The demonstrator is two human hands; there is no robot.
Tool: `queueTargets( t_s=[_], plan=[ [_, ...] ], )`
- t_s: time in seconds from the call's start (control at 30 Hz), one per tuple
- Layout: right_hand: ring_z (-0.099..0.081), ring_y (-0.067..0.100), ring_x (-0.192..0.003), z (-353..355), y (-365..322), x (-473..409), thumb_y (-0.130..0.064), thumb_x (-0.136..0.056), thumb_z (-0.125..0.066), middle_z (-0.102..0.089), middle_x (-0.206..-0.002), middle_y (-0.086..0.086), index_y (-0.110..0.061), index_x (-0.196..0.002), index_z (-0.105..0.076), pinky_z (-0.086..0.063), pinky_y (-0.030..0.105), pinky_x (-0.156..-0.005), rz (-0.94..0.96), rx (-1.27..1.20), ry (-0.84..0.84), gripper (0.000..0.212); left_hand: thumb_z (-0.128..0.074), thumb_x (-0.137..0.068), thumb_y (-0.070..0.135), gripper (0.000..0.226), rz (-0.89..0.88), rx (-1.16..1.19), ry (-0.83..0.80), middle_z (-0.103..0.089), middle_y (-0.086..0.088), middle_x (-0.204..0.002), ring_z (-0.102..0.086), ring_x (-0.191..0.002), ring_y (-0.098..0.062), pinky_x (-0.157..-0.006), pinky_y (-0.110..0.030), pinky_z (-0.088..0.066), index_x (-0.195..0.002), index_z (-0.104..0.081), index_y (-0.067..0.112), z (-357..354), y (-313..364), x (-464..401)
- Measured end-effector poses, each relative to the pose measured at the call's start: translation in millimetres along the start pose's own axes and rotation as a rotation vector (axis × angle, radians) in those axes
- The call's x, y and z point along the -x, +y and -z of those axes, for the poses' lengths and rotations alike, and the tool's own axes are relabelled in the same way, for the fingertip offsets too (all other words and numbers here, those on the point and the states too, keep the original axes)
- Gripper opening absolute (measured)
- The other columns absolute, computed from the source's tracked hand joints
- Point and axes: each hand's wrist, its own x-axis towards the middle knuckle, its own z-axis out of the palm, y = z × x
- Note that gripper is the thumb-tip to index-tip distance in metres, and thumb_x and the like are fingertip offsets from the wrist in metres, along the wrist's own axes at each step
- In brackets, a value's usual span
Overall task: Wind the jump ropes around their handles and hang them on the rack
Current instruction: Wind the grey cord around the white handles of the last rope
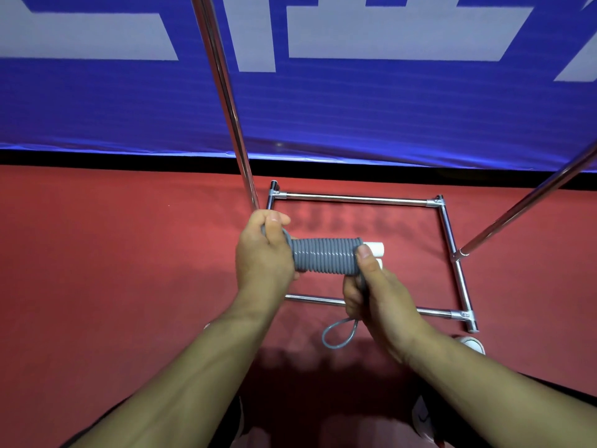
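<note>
A grey jump rope is wound in tight coils around its white handles, which lie sideways in front of me. My left hand grips the left end of the bundle. My right hand holds the right end, thumb on the last coils. A short loose loop of rope hangs below my right hand. The chrome rack stands right behind the bundle, with its rectangular base on the floor and its poles rising past my hands.
One upright pole rises just left of centre, and a slanted pole crosses at the right. A blue banner with white lettering backs the red floor. My shoes show near the rack's base.
</note>
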Motion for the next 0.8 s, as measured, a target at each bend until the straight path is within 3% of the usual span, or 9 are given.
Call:
queueTargets(
  t_s=[0.07,0.13,0.2,0.3,0.43,0.6,0.7,0.8],
  plan=[
    [-0.033,0.017,-0.039,-1,3,4,-0.074,-0.089,-0.031,-0.036,-0.042,0.001,-0.018,-0.048,-0.056,-0.031,0.026,-0.045,-0.085,0.185,-0.058,0.074,-0.039,-0.099,0.025,0.026,0.017,-0.009,0.054,-0.055,0.008,-0.058,-0.059,-0.051,-0.026,-0.04,-0.038,-0.052,-0.08,-0.057,0.024,2,-5,-12],
    [-0.034,0.018,-0.035,1,10,8,-0.072,-0.084,-0.032,-0.037,-0.038,0.003,-0.017,-0.047,-0.052,-0.029,0.024,-0.043,-0.153,0.324,-0.063,0.07,-0.036,-0.092,0.034,0.026,-0.059,-0.115,0.056,-0.055,0.009,-0.058,-0.062,-0.062,-0.031,-0.056,-0.051,-0.056,-0.079,-0.057,0.025,6,-9,-20],
    [-0.03,0.015,-0.033,4,10,10,-0.07,-0.081,-0.038,-0.035,-0.036,0.0,-0.017,-0.044,-0.045,-0.025,0.022,-0.043,-0.172,0.397,-0.006,0.065,-0.033,-0.089,0.035,0.025,-0.13,-0.222,0.025,-0.058,0.008,-0.064,-0.062,-0.071,-0.034,-0.067,-0.048,-0.054,-0.08,-0.055,0.028,11,-11,-22],
    [-0.026,0.013,-0.034,14,-5,1,-0.049,-0.098,-0.045,-0.032,-0.037,-0.004,-0.017,-0.043,-0.043,-0.02,0.024,-0.045,-0.124,0.521,0.105,0.064,-0.033,-0.089,0.035,0.026,-0.275,-0.381,-0.145,-0.068,0.002,-0.078,-0.064,-0.081,-0.033,-0.075,-0.041,-0.049,-0.083,-0.057,0.03,13,-16,-22],
    [-0.018,0.01,-0.034,35,-35,-14,-0.031,-0.1,-0.041,-0.027,-0.043,-0.004,-0.016,-0.063,-0.048,-0.014,0.015,-0.035,-0.355,0.098,0.132,0.041,-0.035,-0.093,0.039,0.025,-0.43,-0.301,-0.468,-0.064,0.009,-0.069,-0.062,-0.07,-0.019,-0.069,-0.037,-0.05,-0.083,-0.057,0.033,8,-19,-8],
    [-0.016,0.003,-0.031,46,-39,-25,-0.026,-0.101,-0.034,-0.021,-0.045,-0.011,-0.012,-0.075,-0.054,-0.015,0.014,-0.027,-0.593,-0.259,0.039,0.036,-0.031,-0.087,0.048,0.026,-0.495,-0.352,-0.585,-0.059,0.006,-0.062,-0.058,-0.066,-0.025,-0.067,-0.037,-0.047,-0.092,-0.053,0.035,-8,-19,13],
    [-0.024,0.003,-0.03,43,-44,-21,-0.026,-0.102,-0.038,-0.025,-0.047,-0.01,-0.009,-0.085,-0.059,-0.024,0.013,-0.029,-0.576,-0.347,-0.041,0.032,-0.033,-0.095,0.04,0.021,-0.499,-0.519,-0.547,-0.066,0.005,-0.075,-0.061,-0.077,-0.032,-0.069,-0.034,-0.043,-0.098,-0.052,0.031,-19,-25,21],
    [-0.042,0.008,-0.037,30,-49,-4,-0.023,-0.098,-0.044,-0.032,-0.052,-0.007,-0.009,-0.093,-0.06,-0.04,0.02,-0.039,-0.499,-0.377,-0.26,0.021,-0.038,-0.1,0.027,0.021,-0.328,-0.546,-0.261,-0.067,-0.011,-0.079,-0.06,-0.078,-0.039,-0.064,-0.034,-0.033,-0.104,-0.058,0.022,-21,-30,16]
  ],
)
